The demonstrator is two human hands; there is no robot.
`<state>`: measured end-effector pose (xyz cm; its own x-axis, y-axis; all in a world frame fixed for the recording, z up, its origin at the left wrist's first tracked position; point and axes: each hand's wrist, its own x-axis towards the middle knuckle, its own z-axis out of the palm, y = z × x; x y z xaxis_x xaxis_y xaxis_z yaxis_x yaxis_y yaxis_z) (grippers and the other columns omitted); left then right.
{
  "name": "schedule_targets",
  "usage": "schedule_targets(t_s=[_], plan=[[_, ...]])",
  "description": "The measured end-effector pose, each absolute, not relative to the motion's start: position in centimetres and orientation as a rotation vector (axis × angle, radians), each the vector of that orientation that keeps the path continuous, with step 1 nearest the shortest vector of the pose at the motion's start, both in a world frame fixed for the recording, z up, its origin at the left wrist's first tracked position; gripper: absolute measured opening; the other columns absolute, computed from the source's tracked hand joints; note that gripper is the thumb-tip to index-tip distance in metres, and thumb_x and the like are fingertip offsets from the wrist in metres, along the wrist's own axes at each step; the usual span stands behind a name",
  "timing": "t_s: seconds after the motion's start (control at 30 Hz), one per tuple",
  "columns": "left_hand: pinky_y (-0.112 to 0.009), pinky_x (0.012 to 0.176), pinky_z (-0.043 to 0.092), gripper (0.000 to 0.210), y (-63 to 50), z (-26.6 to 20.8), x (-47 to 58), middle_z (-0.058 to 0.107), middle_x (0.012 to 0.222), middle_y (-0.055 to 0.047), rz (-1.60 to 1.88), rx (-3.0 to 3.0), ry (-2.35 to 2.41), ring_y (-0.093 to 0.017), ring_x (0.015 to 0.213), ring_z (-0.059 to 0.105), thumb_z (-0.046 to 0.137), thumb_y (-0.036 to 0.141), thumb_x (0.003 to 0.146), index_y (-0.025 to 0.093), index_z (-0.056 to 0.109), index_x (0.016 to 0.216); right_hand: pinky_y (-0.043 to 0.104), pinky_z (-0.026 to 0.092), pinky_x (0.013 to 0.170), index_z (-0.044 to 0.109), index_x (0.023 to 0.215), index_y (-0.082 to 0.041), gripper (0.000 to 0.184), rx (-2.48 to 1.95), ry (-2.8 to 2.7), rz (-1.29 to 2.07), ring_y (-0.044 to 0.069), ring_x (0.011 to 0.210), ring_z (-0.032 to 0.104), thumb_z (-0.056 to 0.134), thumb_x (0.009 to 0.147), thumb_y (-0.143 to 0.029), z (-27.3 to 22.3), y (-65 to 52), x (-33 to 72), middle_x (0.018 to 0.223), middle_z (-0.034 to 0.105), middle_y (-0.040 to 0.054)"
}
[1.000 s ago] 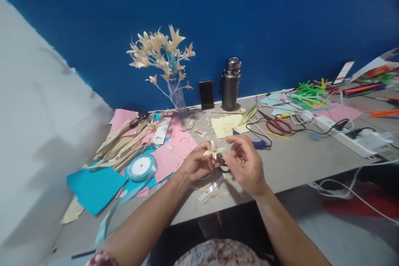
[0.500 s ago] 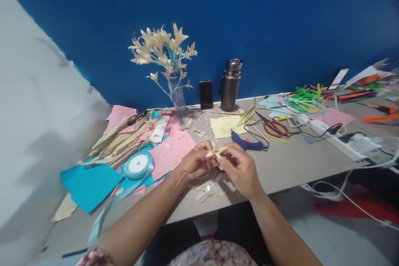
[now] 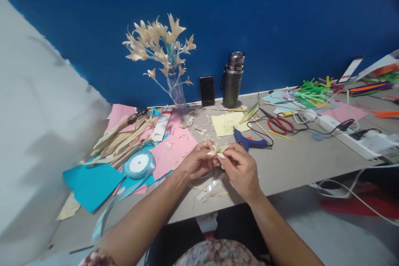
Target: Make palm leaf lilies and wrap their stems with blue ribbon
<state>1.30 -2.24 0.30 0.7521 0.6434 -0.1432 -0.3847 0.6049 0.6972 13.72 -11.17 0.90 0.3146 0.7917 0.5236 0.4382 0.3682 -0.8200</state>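
Cream flower [image 3: 216, 152] | over table [image 3: 289, 164], between both hands | left hand [image 3: 197, 161]: pinching one side, likely steadying it | right hand [image 3: 243, 171]: pinching the other, likely for fine control | glue gun [image 3: 242, 138]: just beyond, presumably for easy reach

The small flower [image 3: 215, 151] is pale cream, the glue gun [image 3: 254, 144] blue, and the scissor handles [image 3: 279, 125] red. Light-blue ribbon [image 3: 150, 164] contrasts with the white reel centre [image 3: 139, 160]; the flask [image 3: 232, 90] is dark grey, the wall [image 3: 280, 29] deep blue. The garment [image 3: 218, 254] bears mottled pinkish-purple patterning on pale ground.
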Motion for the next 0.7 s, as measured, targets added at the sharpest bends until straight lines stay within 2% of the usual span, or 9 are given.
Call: schedule_targets(t_s=[0.13,0.27,0.4,0.7], plan=[[-0.018,0.054,0.052,0.025,-2.3,0.5,1.5,0.063,0.06,0.0,0.687,0.688,0.427,-0.008,0.049,0.06,0.086,0.012,0.06,0.014,0.064,0.071,0.025,0.048,0.058,0.065,0.075,-0.02,0.015,-1.27,-1.254,0.32,0.015,0.069,0.06,0.062,0.089,-0.018,1.1,-10.5,13.4,0.083,0.062,0.0041],[-0.02,0.057,0.052,0.027,-2.0,0.3,1.6,0.065,0.064,0.0,0.715,0.698,0.439,-0.008,0.05,0.059,0.088,0.013,0.059,0.014,0.066,0.075,0.026,0.049,0.06,0.065,0.08,-0.02,0.007,-1.282,-1.218,0.289,0.016,0.072,0.061,0.064,0.087,-0.019,1.0,-9.7,13.4,0.084,0.064,0.0044],[-0.023,0.06,0.053,0.026,-1.7,-0.2,1.4,0.068,0.067,-0.002,0.694,0.744,0.463,-0.009,0.052,0.06,0.089,0.016,0.062,0.012,0.067,0.077,0.025,0.046,0.059,0.063,0.076,-0.019,0.009,-1.316,-1.215,0.282,0.015,0.07,0.06,0.065,0.085,-0.017,0.8,-9.4,13.7,0.083,0.064,0.0034],[-0.023,0.056,0.048,0.035,-1.2,0.7,1.1,0.062,0.066,-0.002,0.739,0.847,0.465,-0.01,0.054,0.057,0.09,0.034,0.065,0.011,0.066,0.075,0.027,0.044,0.062,0.069,0.075,-0.021,0.011,-1.458,-1.539,0.398,0.015,0.066,0.058,0.063,0.085,-0.02,3.9,-8.1,17.4,0.076,0.067,0.0012]])
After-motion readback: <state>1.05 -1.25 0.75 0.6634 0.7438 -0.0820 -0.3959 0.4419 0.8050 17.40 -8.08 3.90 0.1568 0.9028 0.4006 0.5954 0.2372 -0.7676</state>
